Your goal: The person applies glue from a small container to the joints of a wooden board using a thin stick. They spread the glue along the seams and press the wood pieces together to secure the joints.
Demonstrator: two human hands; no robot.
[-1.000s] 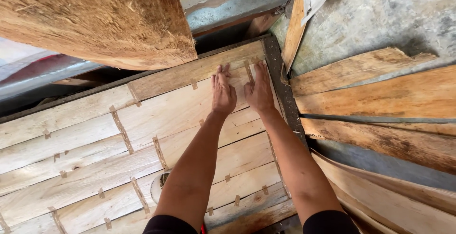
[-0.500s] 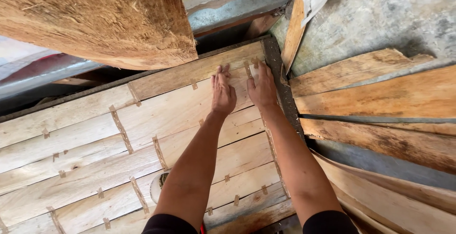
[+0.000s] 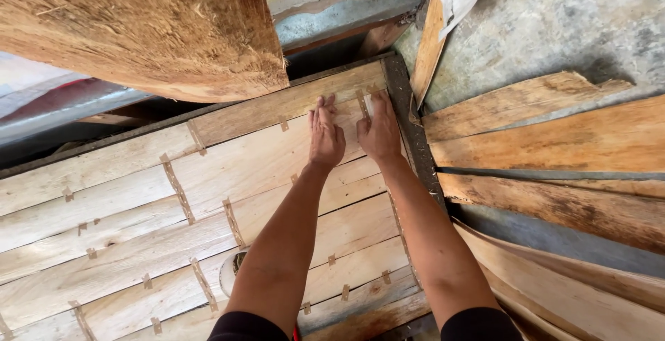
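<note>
Veneer sheet (image 3: pixel 228 195), patched with tape strips: we press our left hand (image 3: pixel 325 137) and right hand (image 3: pixel 377 133) open and flat near its far right corner.

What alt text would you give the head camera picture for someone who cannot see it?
Seen from above, a person's left hand and right hand press flat, side by side, on a sheet of pale wood veneer strips joined with small tape pieces, near its far right corner. Loose veneer sheets lie to the right.

pale taped veneer sheet (image 3: pixel 208 202), lying flat
</note>
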